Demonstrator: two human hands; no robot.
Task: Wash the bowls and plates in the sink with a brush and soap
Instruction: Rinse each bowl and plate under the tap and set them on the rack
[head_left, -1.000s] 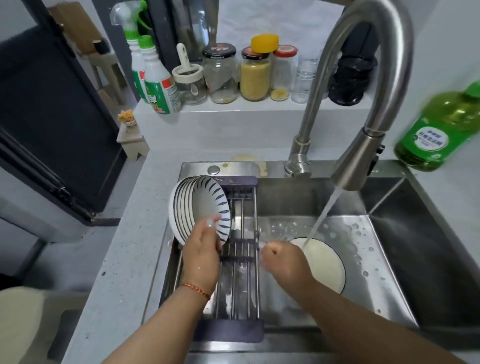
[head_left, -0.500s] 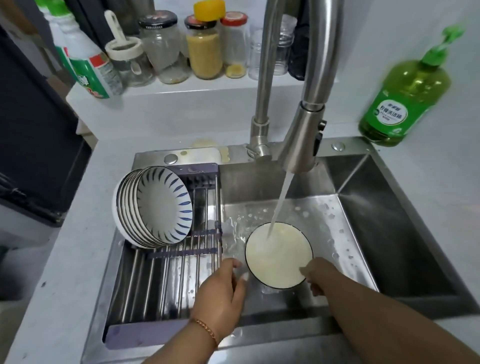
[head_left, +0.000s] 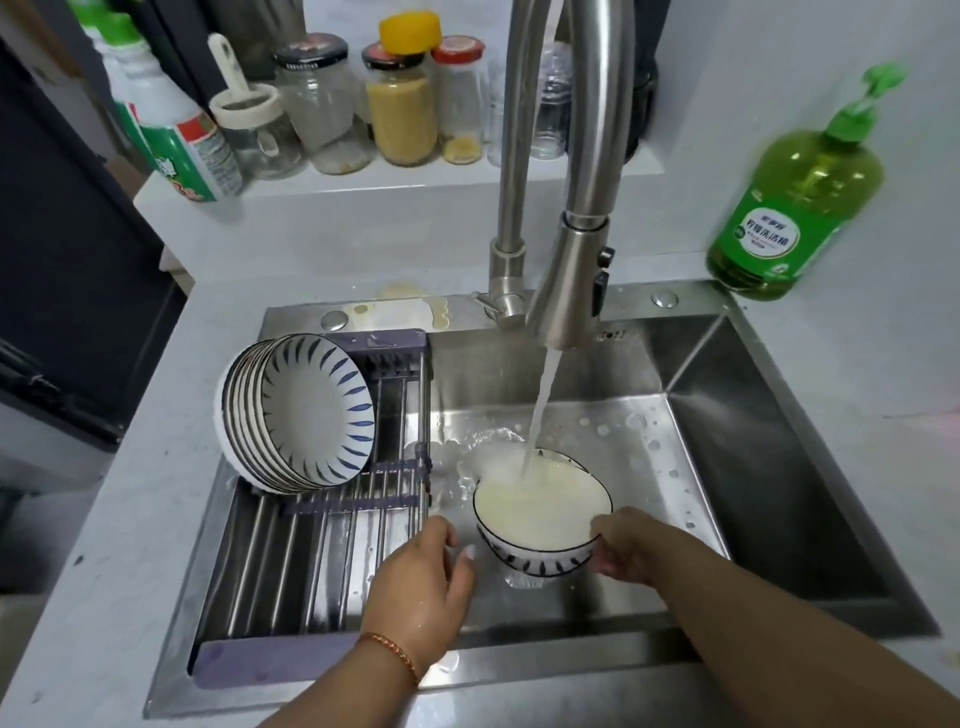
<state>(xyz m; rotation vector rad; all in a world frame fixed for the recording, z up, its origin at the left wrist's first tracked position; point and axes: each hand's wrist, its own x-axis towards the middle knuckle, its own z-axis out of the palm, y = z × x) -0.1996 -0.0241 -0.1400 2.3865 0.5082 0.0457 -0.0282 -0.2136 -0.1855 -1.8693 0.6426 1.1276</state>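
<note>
A white bowl with blue stripes (head_left: 540, 556), full of cloudy water, is tilted toward me in the steel sink (head_left: 753, 467) under the running tap (head_left: 569, 280). My right hand (head_left: 626, 548) grips its right rim. Just left of the bowl, my left hand (head_left: 423, 582) hovers with fingers relaxed and holds nothing. Several matching striped plates (head_left: 304, 415) stand on edge on the drying rack (head_left: 322, 561) over the sink's left side. I see no brush.
A green dish-soap pump bottle (head_left: 792, 208) stands at the sink's back right corner. Glass jars (head_left: 400, 104) and a spray bottle (head_left: 182, 140) line the ledge behind the tap. The white counter (head_left: 130, 519) runs along the left.
My left hand left the plates on the rack and came down beside the bowl. My right hand took the bowl's rim and lifted and tilted it under the water. The view shifted.
</note>
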